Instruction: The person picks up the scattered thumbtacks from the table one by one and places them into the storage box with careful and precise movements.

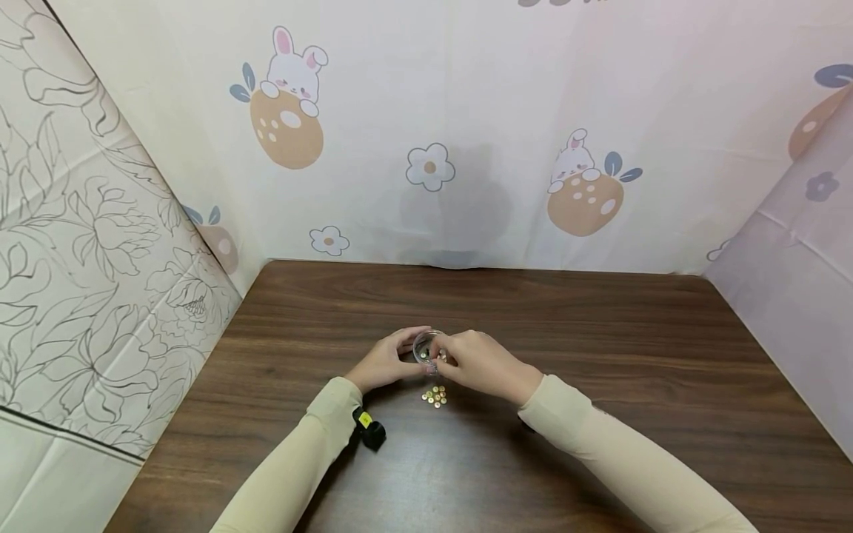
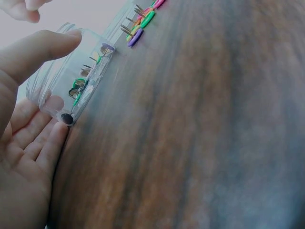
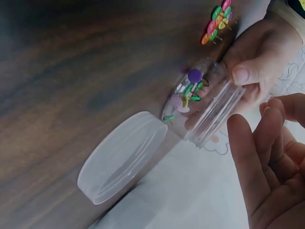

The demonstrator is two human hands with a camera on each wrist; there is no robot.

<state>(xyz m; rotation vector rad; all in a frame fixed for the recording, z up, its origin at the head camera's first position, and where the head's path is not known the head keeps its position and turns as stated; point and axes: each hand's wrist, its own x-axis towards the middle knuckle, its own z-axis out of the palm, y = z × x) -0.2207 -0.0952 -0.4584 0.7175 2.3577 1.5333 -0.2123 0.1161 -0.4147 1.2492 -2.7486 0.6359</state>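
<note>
My left hand holds a clear plastic jar standing on the table, thumb on one side and fingers round the other. Several thumbtacks with purple, green, pink and black heads lie inside its bottom. My right hand is just above the jar's open mouth, fingers loosely bent; nothing shows between the fingertips. Close by the jar, a small cluster of colourful thumbtacks lies on the table, pins upward. A clear round lid rests beside the jar in the right wrist view, hidden in the head view.
The dark wood-grain table reaches back to a pale curtain with rabbit and flower prints. More printed cloth hangs at the left. A black strapped device with a yellow label sits at my left wrist.
</note>
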